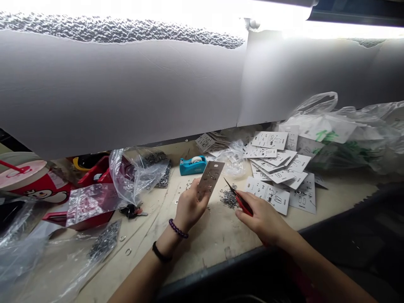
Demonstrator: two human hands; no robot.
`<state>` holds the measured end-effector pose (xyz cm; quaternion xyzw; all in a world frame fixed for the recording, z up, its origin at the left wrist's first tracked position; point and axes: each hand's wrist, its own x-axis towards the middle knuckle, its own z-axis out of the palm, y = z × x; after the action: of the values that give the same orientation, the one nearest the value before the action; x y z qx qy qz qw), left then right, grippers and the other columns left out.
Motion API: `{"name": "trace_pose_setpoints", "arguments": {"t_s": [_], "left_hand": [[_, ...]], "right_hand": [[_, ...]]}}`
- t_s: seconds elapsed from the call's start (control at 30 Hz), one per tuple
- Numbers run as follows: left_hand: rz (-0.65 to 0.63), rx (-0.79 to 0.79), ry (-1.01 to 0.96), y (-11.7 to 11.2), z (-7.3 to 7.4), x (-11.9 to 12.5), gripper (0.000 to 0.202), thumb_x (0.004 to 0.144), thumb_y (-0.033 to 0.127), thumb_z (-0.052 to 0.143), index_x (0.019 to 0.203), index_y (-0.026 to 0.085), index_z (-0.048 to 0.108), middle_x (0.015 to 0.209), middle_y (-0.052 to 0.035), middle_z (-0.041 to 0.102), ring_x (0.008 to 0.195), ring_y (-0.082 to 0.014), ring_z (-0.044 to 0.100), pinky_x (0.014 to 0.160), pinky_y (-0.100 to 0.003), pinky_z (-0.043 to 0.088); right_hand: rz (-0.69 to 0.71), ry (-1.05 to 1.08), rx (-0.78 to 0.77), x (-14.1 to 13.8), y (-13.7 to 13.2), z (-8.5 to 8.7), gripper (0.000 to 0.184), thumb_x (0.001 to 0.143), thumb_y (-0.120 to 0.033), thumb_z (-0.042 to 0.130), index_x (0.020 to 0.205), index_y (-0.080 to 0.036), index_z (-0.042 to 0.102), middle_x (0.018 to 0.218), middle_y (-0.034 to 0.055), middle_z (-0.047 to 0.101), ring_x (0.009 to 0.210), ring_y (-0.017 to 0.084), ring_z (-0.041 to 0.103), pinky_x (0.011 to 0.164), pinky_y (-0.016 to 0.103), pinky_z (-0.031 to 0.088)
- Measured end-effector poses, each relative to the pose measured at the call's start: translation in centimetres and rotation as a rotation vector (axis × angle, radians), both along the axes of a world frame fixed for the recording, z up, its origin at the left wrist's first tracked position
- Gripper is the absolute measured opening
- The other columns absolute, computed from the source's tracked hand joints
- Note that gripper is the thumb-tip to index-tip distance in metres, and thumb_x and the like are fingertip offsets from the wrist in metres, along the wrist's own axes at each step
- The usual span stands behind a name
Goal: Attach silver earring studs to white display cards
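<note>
My left hand (191,204) is closed around the lower part of a greyish earring card (213,174), held upright and tilted, with small metal pieces on its face. In my right hand (263,216) is a pair of red-handled needle-nose pliers (242,204), its thin dark tip pointing up and left towards the card without touching it. Whether the jaws are parted I cannot tell. Between the hands, a heap of tiny silver metal parts (229,198) lies on the table. White cards with jewellery (274,162) are piled loosely beyond my right hand.
A blue tape dispenser (193,165) stands behind my left hand. Left are see-through bags of metal parts (105,240), red bins (80,221) and a red cup (34,181). A white plastic bag (341,126) fills the back right. The table's dark front edge (221,269) runs close by.
</note>
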<state>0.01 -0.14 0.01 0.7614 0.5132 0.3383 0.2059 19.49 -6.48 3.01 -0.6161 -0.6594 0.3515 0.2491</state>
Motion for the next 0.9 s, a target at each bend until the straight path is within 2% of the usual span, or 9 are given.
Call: {"name": "trace_pose_setpoints", "arguments": {"t_s": [0.03,0.1,0.23,0.37,0.5,0.73,0.8,0.9], "left_hand": [[-0.001,0.018,0.006,-0.1,-0.1,0.0,0.028,0.08,0.028,0.046,0.105,0.018,0.048,0.082,-0.0047,0.067,0.065,-0.0188,0.063,0.057,-0.027,0.046],[-0.009,0.037,0.008,-0.3,-0.1,0.2,0.028,0.079,0.026,0.046,0.107,0.019,0.047,0.083,-0.0046,0.067,0.068,-0.019,0.063,0.059,-0.027,0.046],[-0.026,0.023,0.001,-0.5,-0.2,0.5,0.028,0.079,0.027,0.047,0.105,0.019,0.048,0.082,-0.0049,0.067,0.066,-0.0184,0.063,0.058,-0.026,0.046],[-0.003,0.061,0.098,-0.6,-0.3,0.5,0.027,0.08,0.026,0.044,0.105,0.018,0.049,0.078,-0.0049,0.067,0.061,-0.0185,0.062,0.053,-0.025,0.043],[0.043,0.181,0.297,-0.4,-0.6,0.3,0.027,0.08,0.022,0.042,0.105,0.019,0.052,0.071,-0.0032,0.066,0.053,-0.0172,0.059,0.049,-0.024,0.039],[0.025,0.348,0.465,-0.4,-1.0,0.2,0.031,0.08,0.013,0.039,0.105,0.019,0.055,0.072,-0.0043,0.066,0.061,-0.0159,0.061,0.051,-0.022,0.039],[0.026,0.333,0.458,-0.4,-1.0,0.2,0.031,0.08,0.013,0.039,0.105,0.019,0.055,0.074,-0.0047,0.067,0.061,-0.0164,0.061,0.051,-0.023,0.039],[0.024,0.199,0.379,-0.3,-0.8,0.3,0.028,0.08,0.018,0.041,0.104,0.019,0.053,0.071,-0.0035,0.066,0.056,-0.017,0.059,0.049,-0.024,0.037]], "right_hand": [[0.0,-0.152,0.046,-0.1,0.2,0.1,0.041,0.075,-0.037,0.049,0.112,-0.02,0.052,0.099,0.0073,0.056,0.085,0.022,0.052,0.072,0.032,0.037],[0.007,-0.317,0.092,-0.3,0.7,0.2,0.041,0.076,-0.035,0.048,0.115,-0.022,0.05,0.103,0.0063,0.057,0.086,0.021,0.052,0.07,0.029,0.035],[0.013,-0.412,0.13,-0.9,1.3,-0.1,0.035,0.077,-0.034,0.047,0.109,-0.021,0.052,0.096,0.0038,0.059,0.08,0.019,0.054,0.063,0.026,0.031],[0.002,-0.431,0.173,-1.1,1.3,-0.2,0.029,0.076,-0.032,0.047,0.102,-0.02,0.053,0.092,0.0028,0.06,0.077,0.018,0.054,0.061,0.025,0.029],[0.003,-0.428,0.136,-1.2,1.5,0.0,0.019,0.076,-0.035,0.047,0.085,-0.019,0.053,0.078,0.0014,0.06,0.066,0.015,0.051,0.056,0.024,0.027],[-0.018,-0.438,0.096,-1.3,1.7,-0.2,0.019,0.076,-0.036,0.048,0.075,-0.017,0.051,0.065,0.0024,0.057,0.055,0.013,0.046,0.051,0.023,0.025],[-0.022,-0.425,0.098,-1.2,1.7,-0.5,0.019,0.076,-0.036,0.047,0.072,-0.018,0.051,0.063,0.0019,0.055,0.055,0.013,0.045,0.051,0.023,0.025],[-0.02,-0.339,0.086,-0.9,1.9,-1.1,0.02,0.076,-0.036,0.047,0.068,-0.018,0.049,0.06,0.0005,0.053,0.054,0.012,0.044,0.05,0.022,0.025]]}}
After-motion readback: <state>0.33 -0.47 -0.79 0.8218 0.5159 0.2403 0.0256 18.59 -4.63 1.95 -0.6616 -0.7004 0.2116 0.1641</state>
